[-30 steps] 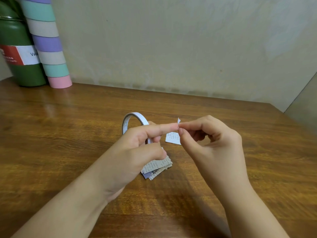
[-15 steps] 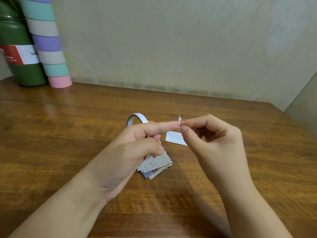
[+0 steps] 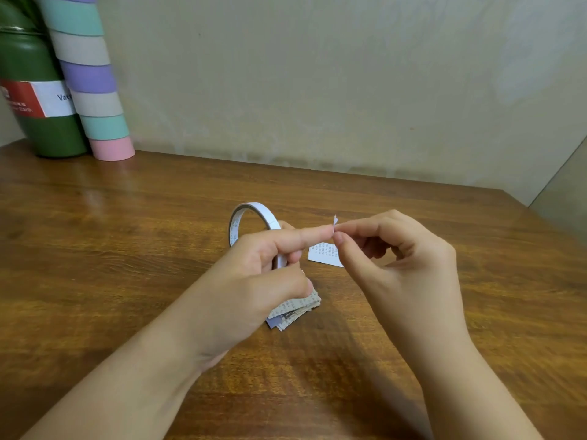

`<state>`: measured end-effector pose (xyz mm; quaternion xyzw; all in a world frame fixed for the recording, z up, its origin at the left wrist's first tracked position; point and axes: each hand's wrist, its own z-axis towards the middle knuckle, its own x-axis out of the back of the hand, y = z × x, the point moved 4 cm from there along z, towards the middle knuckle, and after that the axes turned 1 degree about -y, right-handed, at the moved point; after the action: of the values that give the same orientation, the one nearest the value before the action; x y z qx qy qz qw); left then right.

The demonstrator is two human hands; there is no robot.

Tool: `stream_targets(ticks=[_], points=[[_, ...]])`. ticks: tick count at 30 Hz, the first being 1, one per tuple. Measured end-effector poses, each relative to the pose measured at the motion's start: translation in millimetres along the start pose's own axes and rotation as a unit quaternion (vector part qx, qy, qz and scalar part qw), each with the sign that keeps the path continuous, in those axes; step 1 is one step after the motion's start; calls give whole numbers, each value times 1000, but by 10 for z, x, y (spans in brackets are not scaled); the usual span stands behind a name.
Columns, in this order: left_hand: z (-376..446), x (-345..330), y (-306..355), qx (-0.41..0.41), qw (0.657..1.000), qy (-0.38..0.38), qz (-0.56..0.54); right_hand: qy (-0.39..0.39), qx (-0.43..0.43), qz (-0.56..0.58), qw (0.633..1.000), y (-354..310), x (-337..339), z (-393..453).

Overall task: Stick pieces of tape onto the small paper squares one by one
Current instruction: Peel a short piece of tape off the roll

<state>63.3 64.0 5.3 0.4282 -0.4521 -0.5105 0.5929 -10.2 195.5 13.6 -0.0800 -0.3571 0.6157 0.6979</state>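
- Left hand point(image 3: 254, 274) grips the tape roll point(image 3: 251, 217), which stands on edge; its forefinger is stretched out to the right, the other fingers curled round the ring.
- Right hand point(image 3: 390, 249) pinches a small tape piece point(image 3: 334, 224) between thumb and forefinger, right at the left forefinger's tip. The scrap stands upright, long axis roughly vertical. I cannot tell if it is fully free of the left fingertip.
- One paper square point(image 3: 324, 254) lies flat on the counter point(image 3: 127, 249), directly below the pinch and partly hidden behind the right thumb. It sits nearer the right hand than the left.
- A stack of paper squares point(image 3: 295, 309) lies closer to me, tucked under the left hand.
- My read: the tape piece must turn from upright to flat and go down onto the single square beneath; the right hand is the better placed.
- Far left corner: a green bottle point(image 3: 38, 100) and a tower of pastel rolls point(image 3: 92, 81), well apart from the work.
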Motion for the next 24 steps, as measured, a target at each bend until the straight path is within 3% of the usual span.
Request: stream_targets(ticks=[10, 24], points=[[-4, -28, -17, 9, 1000, 5, 25, 30, 106, -144, 983, -50, -16, -35], [7, 16, -22, 9, 1000, -3, -17, 25, 54, -54, 997, -39, -2, -18]])
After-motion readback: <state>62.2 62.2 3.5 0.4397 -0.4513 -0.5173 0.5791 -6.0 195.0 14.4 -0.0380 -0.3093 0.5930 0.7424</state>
